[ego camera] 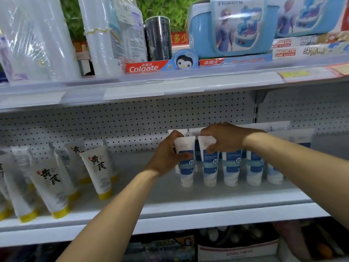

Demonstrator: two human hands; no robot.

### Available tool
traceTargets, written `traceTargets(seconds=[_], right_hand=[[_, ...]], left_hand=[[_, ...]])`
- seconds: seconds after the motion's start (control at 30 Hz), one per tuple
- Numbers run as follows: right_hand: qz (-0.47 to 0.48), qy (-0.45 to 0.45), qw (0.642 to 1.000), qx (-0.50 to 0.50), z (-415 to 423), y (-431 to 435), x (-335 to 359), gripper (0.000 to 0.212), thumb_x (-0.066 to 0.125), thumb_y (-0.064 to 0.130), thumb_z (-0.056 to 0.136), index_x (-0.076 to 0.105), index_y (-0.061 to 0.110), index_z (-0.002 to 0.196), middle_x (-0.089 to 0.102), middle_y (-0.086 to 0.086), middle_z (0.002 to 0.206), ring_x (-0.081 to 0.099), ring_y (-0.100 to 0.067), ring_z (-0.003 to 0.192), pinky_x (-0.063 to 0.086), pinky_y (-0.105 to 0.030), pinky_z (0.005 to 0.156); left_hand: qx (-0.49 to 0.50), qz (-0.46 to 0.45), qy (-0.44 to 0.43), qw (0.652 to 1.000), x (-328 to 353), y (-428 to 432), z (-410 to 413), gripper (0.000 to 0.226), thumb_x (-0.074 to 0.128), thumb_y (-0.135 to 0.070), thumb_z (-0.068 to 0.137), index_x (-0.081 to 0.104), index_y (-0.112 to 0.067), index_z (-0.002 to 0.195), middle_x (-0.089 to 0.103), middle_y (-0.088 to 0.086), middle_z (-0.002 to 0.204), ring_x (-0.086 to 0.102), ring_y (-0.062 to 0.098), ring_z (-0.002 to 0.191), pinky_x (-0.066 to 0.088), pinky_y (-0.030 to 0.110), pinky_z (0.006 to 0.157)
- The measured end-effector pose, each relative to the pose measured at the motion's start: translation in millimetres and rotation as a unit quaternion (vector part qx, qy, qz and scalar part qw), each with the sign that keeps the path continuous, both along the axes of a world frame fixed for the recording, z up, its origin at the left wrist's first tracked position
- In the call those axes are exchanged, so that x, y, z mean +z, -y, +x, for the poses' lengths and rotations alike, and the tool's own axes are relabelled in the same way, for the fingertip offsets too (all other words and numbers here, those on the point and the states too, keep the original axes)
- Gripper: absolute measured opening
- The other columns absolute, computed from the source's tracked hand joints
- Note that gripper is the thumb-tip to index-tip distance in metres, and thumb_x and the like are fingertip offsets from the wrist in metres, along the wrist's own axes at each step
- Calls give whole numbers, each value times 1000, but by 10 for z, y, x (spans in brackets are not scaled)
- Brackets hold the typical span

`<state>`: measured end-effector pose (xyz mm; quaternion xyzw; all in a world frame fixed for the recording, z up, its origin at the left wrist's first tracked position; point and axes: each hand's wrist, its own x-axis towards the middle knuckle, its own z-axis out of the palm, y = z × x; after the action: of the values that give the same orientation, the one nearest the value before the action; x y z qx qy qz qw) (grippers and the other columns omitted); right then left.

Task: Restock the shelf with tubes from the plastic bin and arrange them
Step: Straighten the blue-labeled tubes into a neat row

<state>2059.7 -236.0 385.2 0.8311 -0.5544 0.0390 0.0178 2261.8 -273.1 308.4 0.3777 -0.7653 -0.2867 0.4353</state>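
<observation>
Centre frame: blue-white tubes (231,167) stand in a row on the shelf (170,210). Left hand (166,157) grips the end tube (186,167) and right hand (224,138) pinches its neighbour (210,167), probably straightening. The bin is unseen, so remaining stock is unknown.

Left hand (166,157) gripping end tube (186,168), right hand (224,137) pinching next tube (210,167) (upright)

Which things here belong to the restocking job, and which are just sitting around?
In the job: left hand gripping the leftmost blue tube; right hand pinching the second blue tube; middle shelf.
Just there: yellow-capped tubes, Colgate box, Frozen box, black cylinder.
</observation>
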Motion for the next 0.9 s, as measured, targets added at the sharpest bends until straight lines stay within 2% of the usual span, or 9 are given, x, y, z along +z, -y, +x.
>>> traceTargets(seconds=[0.2,0.27,0.37,0.47,0.57,0.7,0.9], right_hand=[[-2,-1,1000,5,11,-2,1,54,61,36,90,43,30,140,48,3,139,51,-22,115,41,-38,101],[-4,0,1000,8,7,-2,-3,50,61,36,90,46,28,137,50,4,136,52,-20,111,41,-34,95],[-8,-1,1000,15,3,-4,-9,32,61,34,90,54,25,120,55,5,124,52,-16,98,37,-30,85],[-8,4,1000,11,13,-3,-8,31,62,34,88,56,22,116,59,3,117,56,-18,96,39,-32,85],[-3,12,1000,12,41,-11,3,34,64,36,86,57,22,117,61,2,115,59,-19,95,45,-36,89],[-8,18,1000,18,63,-27,24,38,65,38,86,56,24,119,57,3,116,59,-20,97,46,-36,89],[-9,62,997,35,58,-15,33,27,65,36,86,57,27,110,60,7,112,59,-15,94,51,-39,87]], left_hand=[[-19,12,0,1000,18,-14,-28,37,77,-7,77,46,-20,91,62,-3,81,62,6,72,50,21,63],[-22,16,-10,1000,13,-19,-26,39,77,-5,77,45,-22,93,62,-2,84,63,5,73,51,21,63],[-23,34,-42,998,-16,-20,-24,49,76,-2,76,43,-25,104,64,6,96,65,18,87,58,32,73],[-21,57,-63,996,-44,-11,-28,64,78,-3,75,39,-25,121,65,9,106,66,23,97,58,41,82],[-30,69,-70,995,-60,-5,-32,66,79,-4,74,39,-25,123,66,12,107,67,24,98,57,45,85],[-33,74,-76,994,-69,-27,-33,59,77,2,74,43,-19,117,66,11,103,67,21,93,57,39,82],[-26,83,-56,995,-81,-71,-9,59,80,-4,73,47,-19,120,68,4,111,67,19,100,57,33,82]])
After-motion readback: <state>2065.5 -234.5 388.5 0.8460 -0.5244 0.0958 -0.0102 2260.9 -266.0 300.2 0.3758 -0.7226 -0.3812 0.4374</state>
